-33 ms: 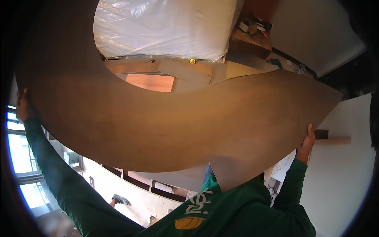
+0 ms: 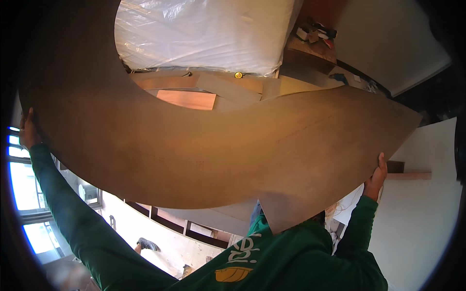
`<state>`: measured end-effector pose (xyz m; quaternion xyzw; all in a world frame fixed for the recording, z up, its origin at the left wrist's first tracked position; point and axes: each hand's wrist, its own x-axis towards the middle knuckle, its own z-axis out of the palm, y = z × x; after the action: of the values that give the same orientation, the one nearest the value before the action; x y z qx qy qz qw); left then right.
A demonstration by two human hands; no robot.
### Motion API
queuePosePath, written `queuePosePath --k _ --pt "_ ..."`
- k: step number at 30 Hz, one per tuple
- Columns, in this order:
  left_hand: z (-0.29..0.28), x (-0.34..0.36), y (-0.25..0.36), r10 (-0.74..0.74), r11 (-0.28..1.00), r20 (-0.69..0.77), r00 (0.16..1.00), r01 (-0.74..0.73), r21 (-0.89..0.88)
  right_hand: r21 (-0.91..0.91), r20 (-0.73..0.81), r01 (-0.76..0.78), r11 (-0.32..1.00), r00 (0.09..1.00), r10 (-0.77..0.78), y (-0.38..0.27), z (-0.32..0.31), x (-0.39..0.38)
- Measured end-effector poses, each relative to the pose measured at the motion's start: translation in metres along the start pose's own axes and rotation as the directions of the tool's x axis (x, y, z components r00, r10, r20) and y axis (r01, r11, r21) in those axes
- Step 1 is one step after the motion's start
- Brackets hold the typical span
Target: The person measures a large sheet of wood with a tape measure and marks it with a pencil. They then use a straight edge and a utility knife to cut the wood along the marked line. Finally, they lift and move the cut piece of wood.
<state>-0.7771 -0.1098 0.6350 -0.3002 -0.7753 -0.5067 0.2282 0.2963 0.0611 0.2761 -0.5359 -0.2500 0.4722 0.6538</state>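
A large, thin brown sheet [image 2: 218, 155] spans most of the view, its edges bowed by the lens. It looks like laminate or thin board; I cannot tell which. At its left edge my left hand [image 2: 28, 130] grips it, fingers partly hidden behind the rim. My right hand [image 2: 375, 178] holds the right edge, one digit showing upright along it. Both arms, in green sleeves, are spread wide. A corner of the sheet hangs close in front of my chest.
Beyond the sheet stands a large block wrapped in clear plastic [image 2: 204, 36]. Cut wood pieces [image 2: 187, 99] and a yellow tape measure [image 2: 238, 75] lie before it. A cabinet [image 2: 310, 51] carries small items. A pale panel [image 2: 432, 208] is at right, windows [image 2: 29, 184] at left. A person's foot [image 2: 148, 245] shows below.
The sheet's near edge and middle have risen very slightly in view. Both hands keep the same hold.
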Motion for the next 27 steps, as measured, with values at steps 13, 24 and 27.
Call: queuePosePath --k 13,24,27 --pt "0.094 -0.169 -0.112 0.031 1.0 -0.37 0.928 -0.028 0.014 0.1 -0.063 -0.638 0.763 0.762 0.645 0.282 -0.005 -0.034" --pt "0.181 -0.299 -0.291 -0.267 0.873 -0.134 0.954 0.298 0.385 -0.112 -0.158 -0.869 0.482 0.495 0.855 0.383 -0.045 -0.117" --pt "0.198 -0.325 -0.293 -0.317 0.799 -0.103 0.943 0.324 0.507 -0.106 -0.184 -0.89 0.444 0.457 0.87 0.387 -0.053 -0.134"
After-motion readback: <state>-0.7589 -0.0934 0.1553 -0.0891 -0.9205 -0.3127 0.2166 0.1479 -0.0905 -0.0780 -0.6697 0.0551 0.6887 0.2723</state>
